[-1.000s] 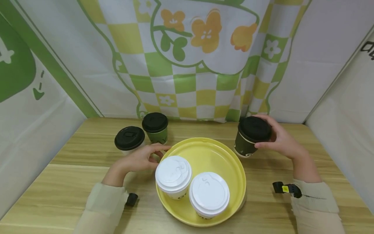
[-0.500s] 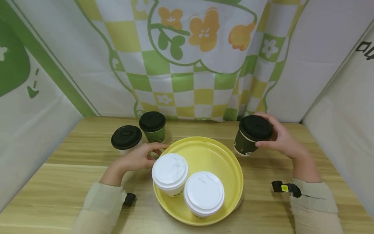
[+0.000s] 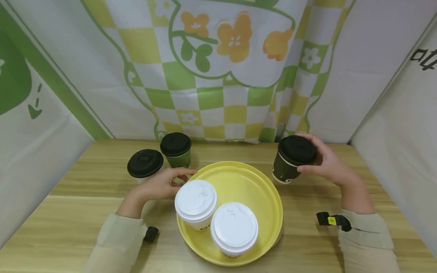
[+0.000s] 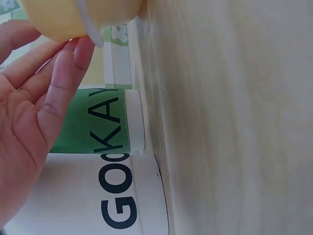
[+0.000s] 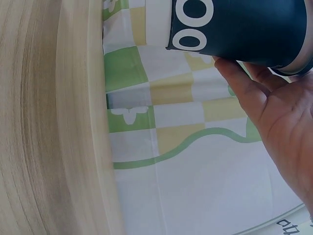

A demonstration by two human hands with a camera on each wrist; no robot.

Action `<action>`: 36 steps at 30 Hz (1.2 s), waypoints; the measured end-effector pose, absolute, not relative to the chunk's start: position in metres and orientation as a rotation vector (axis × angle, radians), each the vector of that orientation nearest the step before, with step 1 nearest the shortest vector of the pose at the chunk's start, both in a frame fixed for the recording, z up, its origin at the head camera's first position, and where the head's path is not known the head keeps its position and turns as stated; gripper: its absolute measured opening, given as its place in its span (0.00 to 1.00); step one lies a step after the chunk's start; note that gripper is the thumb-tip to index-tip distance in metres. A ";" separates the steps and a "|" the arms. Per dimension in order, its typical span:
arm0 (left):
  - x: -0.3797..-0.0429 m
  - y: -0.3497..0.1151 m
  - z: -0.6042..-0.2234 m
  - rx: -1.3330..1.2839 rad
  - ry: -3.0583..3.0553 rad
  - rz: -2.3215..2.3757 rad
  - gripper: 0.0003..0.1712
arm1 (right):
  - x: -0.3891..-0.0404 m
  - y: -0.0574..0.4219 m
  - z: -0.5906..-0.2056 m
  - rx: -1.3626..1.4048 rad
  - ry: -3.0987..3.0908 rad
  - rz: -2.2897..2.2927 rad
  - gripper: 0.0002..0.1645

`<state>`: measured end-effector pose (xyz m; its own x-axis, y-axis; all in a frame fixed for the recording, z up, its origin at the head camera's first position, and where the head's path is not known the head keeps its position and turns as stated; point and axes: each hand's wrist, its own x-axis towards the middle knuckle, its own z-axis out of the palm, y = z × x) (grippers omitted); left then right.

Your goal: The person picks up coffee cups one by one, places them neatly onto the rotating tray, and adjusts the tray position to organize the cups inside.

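My right hand point(image 3: 329, 163) grips a dark paper coffee cup point(image 3: 286, 168) with a black lid, right of the tray. In the right wrist view, curtain shows between the table and the base of this coffee cup point(image 5: 234, 29), and thumb and fingers lie along its side. At the left rim of a yellow round tray point(image 3: 250, 170), my left hand point(image 3: 160, 184) reaches with extended fingers. The left wrist view has these fingertips point(image 4: 85, 46) against the tray's yellow underside point(image 4: 68, 22). On the tray stand two white-lidded coffee cups point(image 3: 196, 201), point(image 3: 234, 229), side by side near its front left.
Behind the left hand stand a green cup point(image 3: 179, 159) and a white cup point(image 4: 93, 196), both black-lidded. A checked curtain point(image 3: 208, 98) hangs along the table's back edge. Wood tabletop point(image 3: 78, 223) extends on both sides of the tray.
The tray with its two white-lidded cups shifts slightly left in the head view, and the background shifts left too. The right hand keeps its grip on the dark coffee cup.
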<state>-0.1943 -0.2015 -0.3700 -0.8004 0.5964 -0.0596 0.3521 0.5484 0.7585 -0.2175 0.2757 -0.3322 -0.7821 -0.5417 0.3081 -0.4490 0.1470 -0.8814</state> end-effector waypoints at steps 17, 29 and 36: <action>-0.208 -0.196 -0.369 0.810 2.390 1.158 0.33 | -0.218 0.278 -0.332 -0.996 2.316 -1.724 0.50; -0.200 -0.197 -0.368 0.807 2.433 1.136 0.31 | -0.218 0.278 -0.334 -0.991 2.321 -1.713 0.50; -0.177 -0.207 -0.364 0.871 2.577 1.032 0.30 | -0.218 0.278 -0.334 -1.009 2.298 -1.717 0.50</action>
<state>-0.1772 -0.2067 -0.3642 -0.7962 0.6050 0.0053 0.4415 0.5750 0.6888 -0.2184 0.2776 -0.3340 -0.7750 -0.5573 0.2978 -0.4436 0.1442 -0.8846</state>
